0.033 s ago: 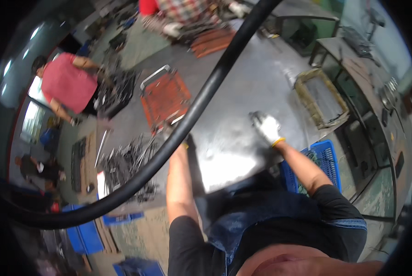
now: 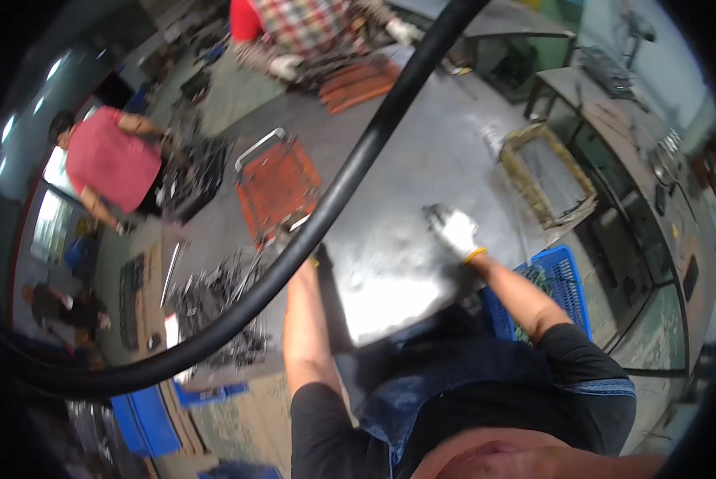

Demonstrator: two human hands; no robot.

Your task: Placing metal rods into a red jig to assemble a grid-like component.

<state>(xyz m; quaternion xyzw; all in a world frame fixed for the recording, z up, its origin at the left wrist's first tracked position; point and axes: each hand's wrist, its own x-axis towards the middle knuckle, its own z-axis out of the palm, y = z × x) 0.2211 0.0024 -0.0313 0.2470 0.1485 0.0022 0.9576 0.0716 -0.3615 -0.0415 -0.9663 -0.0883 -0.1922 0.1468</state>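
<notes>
Right hand in a white glove presses a small dark part onto the grey steel table; left hand lies half hidden behind a thick black hose — grip unclear. The part could skid on slick metal.

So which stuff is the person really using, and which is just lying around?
In use:
- right hand in a white glove, resting on the shiny grey metal table
- left hand, mostly hidden behind the thick black hose

Just lying about:
- orange metal frame
- heap of dark metal parts
- blue plastic crate
- rusty rectangular frame
</notes>
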